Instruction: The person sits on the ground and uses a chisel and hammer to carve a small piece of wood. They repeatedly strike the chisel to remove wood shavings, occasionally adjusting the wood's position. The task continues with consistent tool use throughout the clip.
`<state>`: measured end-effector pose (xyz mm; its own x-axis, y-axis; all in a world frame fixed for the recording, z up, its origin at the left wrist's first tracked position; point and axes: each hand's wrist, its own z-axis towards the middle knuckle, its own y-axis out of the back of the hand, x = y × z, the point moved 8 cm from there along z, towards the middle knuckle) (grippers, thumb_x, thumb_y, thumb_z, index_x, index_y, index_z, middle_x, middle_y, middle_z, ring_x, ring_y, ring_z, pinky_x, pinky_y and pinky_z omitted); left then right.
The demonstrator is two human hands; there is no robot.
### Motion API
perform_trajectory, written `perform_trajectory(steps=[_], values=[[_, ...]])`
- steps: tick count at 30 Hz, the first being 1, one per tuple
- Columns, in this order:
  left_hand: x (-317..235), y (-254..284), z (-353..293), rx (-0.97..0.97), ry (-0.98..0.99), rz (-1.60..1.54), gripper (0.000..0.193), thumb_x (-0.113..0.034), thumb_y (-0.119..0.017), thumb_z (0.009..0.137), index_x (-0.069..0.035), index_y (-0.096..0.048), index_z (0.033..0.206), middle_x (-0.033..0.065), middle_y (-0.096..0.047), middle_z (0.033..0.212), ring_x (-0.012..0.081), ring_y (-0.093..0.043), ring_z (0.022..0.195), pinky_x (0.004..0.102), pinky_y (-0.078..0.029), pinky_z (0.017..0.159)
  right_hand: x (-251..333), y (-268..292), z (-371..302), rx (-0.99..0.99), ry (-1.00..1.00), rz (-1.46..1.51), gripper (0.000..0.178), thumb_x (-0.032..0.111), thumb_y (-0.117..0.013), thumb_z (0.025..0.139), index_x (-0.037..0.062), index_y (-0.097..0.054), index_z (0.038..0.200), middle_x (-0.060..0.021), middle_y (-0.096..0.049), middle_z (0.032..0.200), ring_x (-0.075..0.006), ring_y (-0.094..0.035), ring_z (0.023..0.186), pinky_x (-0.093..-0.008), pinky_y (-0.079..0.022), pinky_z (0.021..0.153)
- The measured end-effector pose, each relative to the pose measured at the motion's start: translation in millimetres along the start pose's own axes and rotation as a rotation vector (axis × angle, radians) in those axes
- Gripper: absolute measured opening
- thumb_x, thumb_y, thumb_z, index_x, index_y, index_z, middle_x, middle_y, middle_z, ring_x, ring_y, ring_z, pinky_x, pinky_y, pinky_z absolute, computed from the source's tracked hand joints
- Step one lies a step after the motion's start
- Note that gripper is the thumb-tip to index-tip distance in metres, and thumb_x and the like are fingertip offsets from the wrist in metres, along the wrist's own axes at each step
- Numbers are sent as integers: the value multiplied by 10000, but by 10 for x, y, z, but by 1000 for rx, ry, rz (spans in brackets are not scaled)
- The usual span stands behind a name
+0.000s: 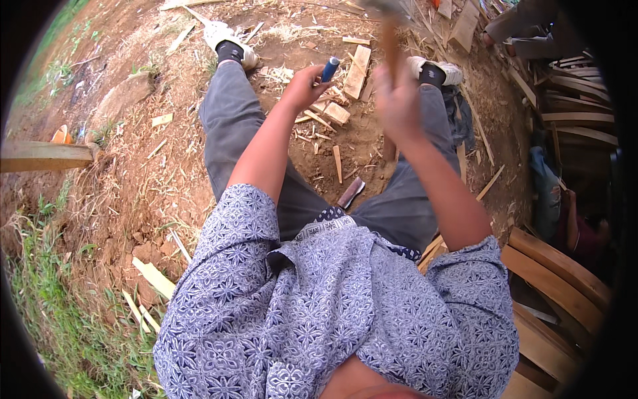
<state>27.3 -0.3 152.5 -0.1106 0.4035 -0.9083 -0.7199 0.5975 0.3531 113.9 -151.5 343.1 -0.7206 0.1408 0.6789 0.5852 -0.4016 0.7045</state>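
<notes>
My left hand [306,88] is wrapped round a tool with a blue handle [330,68], most likely a chisel; its lower part is hidden. In my right hand [399,106] is a hammer [391,50], raised and blurred, its wooden handle pointing up and its head at the upper edge of the view. The hammer is apart from the blue handle. Between my outstretched legs, a flat board piece [357,72] lies just beyond my left hand. Close below that hand is a small wood block [337,113] among shavings.
A brownish object with a pale edge [350,191] lies on the soil between my thighs. Curved timbers [561,276] are stacked at the right, near another person [548,193]. A beam [46,156] juts in from the left. Wood offcuts [154,278] and grass [60,299] lie lower left.
</notes>
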Motion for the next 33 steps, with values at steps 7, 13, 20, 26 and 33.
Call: perform_trajectory(steps=[7, 13, 20, 26, 33], values=[[52, 163, -115, -18, 11, 61, 245, -115, -795, 897, -56, -698, 1115, 130, -723, 973, 226, -682, 871, 374, -534, 802, 396, 300, 165, -19, -50, 190, 372, 258, -530, 1079, 44, -519, 1383, 11, -577, 766, -114, -565, 592, -270, -465, 506], [-140, -100, 27, 124, -10, -18, 281, -107, -794, 892, -42, -707, 1151, 125, -743, 1074, 240, -712, 993, 387, -556, 878, -275, -114, 38, 182, 7, -180, 390, 283, -586, 1016, 58, -551, 1332, -196, -706, 927, -344, -726, 865, -465, -540, 766], [56, 142, -111, -8, 47, 39, 285, -84, -787, 883, -48, -709, 1155, 128, -751, 1055, 225, -714, 956, 377, -553, 850, 425, 225, 158, -47, -63, 190, 462, 259, -574, 1033, 107, -499, 1463, -178, -715, 994, -323, -710, 883, -450, -532, 790], [-26, -102, 47, 21, 12, -42, 294, -59, -770, 879, -66, -713, 1167, 131, -744, 1130, 236, -710, 1031, 380, -556, 895, -641, -466, -217, 436, 53, -192, 495, 244, -593, 1029, 64, -479, 1476, -151, -728, 1055, -284, -714, 915, -481, -535, 845], [252, 132, -57, 39, 71, 68, 266, -64, -789, 872, -57, -715, 1128, 93, -752, 1006, 194, -711, 967, 358, -553, 846, 172, 486, 98, -36, -67, 368, 463, 205, -562, 1049, 95, -463, 1487, -48, -621, 803, -143, -607, 646, -330, -499, 587]])
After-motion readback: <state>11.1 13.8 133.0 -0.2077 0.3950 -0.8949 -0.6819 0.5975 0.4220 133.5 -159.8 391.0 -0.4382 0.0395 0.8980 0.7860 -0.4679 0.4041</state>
